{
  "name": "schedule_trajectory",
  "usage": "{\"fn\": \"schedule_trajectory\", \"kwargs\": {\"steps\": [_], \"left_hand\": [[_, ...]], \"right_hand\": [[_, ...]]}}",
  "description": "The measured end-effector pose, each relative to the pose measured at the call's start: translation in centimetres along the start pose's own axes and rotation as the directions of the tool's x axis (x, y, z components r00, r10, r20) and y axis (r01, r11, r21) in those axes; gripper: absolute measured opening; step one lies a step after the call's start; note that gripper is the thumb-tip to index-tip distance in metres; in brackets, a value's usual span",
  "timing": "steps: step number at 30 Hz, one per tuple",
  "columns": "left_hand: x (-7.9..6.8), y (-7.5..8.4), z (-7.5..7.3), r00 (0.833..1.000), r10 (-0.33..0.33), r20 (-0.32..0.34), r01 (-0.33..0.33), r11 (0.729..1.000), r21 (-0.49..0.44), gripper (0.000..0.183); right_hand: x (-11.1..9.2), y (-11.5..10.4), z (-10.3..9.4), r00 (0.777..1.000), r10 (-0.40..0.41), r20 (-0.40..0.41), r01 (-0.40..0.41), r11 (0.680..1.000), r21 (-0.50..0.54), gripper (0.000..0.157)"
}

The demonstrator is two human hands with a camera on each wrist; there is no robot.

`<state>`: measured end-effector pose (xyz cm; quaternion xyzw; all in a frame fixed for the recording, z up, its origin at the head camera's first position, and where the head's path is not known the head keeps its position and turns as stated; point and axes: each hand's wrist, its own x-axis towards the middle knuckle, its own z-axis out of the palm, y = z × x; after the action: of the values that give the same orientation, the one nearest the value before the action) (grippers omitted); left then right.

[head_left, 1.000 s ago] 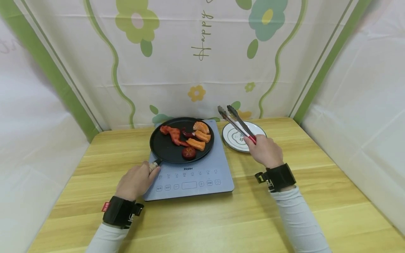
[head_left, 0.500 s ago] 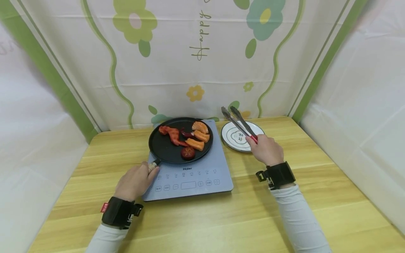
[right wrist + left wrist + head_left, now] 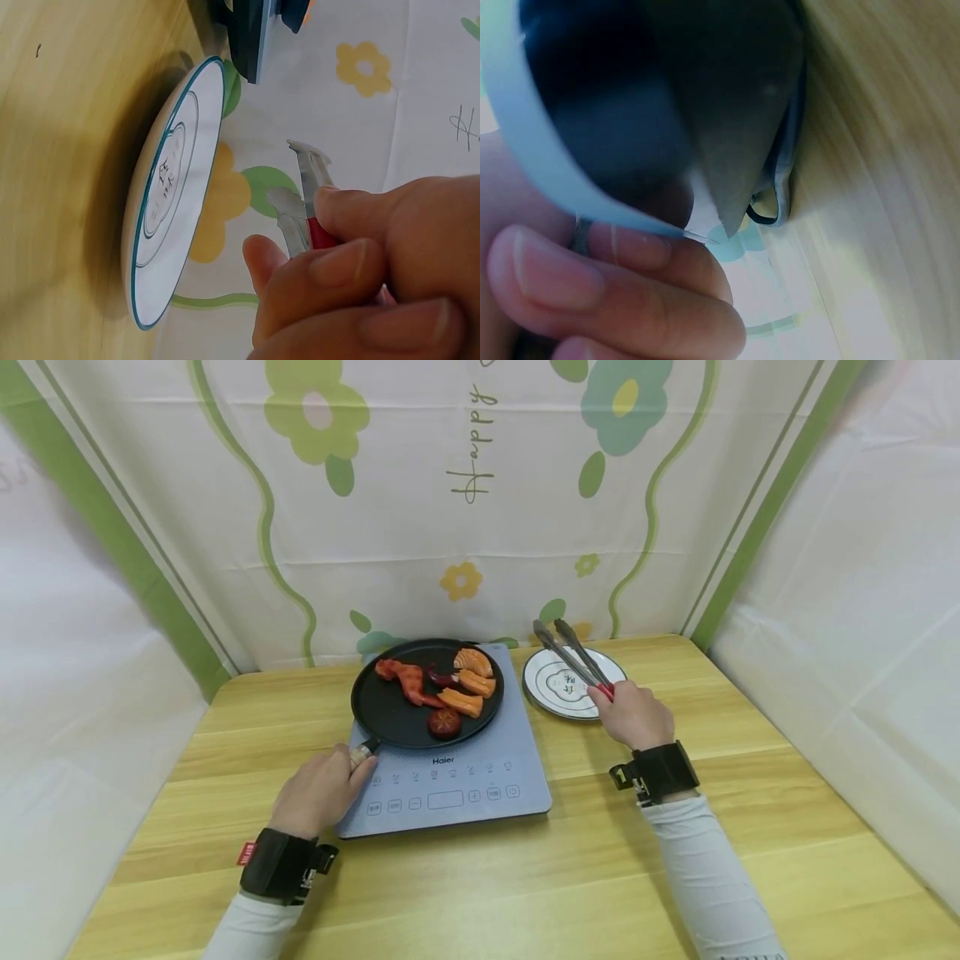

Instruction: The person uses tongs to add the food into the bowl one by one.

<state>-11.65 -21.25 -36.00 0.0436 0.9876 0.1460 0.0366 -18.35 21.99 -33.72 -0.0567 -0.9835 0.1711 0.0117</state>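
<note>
My left hand (image 3: 318, 793) grips the handle of a black frying pan (image 3: 386, 710), which sits on a grey-blue induction cooker (image 3: 521, 743). Inside the pan lie a red chicken wing (image 3: 408, 681), a dark red chili (image 3: 442, 677), a striped orange piece (image 3: 474, 662), two orange strips (image 3: 460, 702) and a round dark-red piece (image 3: 444, 723) with a star mark. Metal tongs (image 3: 576, 647) with red grips are held in my right hand (image 3: 636, 714). Their tips stand apart with nothing between them, over a white plate (image 3: 202, 202) bearing only printed marks.
A wooden table (image 3: 450, 893) carries everything, with the plate right of the cooker. Flowered cloth (image 3: 390, 527) hangs behind the table's far edge. Pale cloth walls (image 3: 847, 693) close in both sides. The cooker's button panel (image 3: 446, 799) faces me.
The tongs have shifted slightly right and their tips have dropped a little and drawn closer together. My left hand, the pan and the food stay in place.
</note>
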Motion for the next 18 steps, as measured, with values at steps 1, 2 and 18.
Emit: {"fn": "schedule_trajectory", "kwargs": {"steps": [1,2,18], "left_hand": [[0.01,0.00,0.01,1.000,0.000,0.000,0.000,1.000,-0.001,0.046],[0.01,0.00,0.01,1.000,-0.001,0.000,0.001,1.000,-0.002,0.046],[-0.05,0.07,-0.08,1.000,0.012,-0.001,-0.012,1.000,-0.009,0.044]], "right_hand": [[0.06,0.07,0.09,1.000,0.003,-0.002,-0.003,1.000,-0.001,0.063],[0.12,0.17,0.17,1.000,0.005,-0.004,-0.005,1.000,-0.002,0.063],[0.57,1.02,0.69,0.999,0.037,0.014,-0.037,0.999,0.001,0.063]]}}
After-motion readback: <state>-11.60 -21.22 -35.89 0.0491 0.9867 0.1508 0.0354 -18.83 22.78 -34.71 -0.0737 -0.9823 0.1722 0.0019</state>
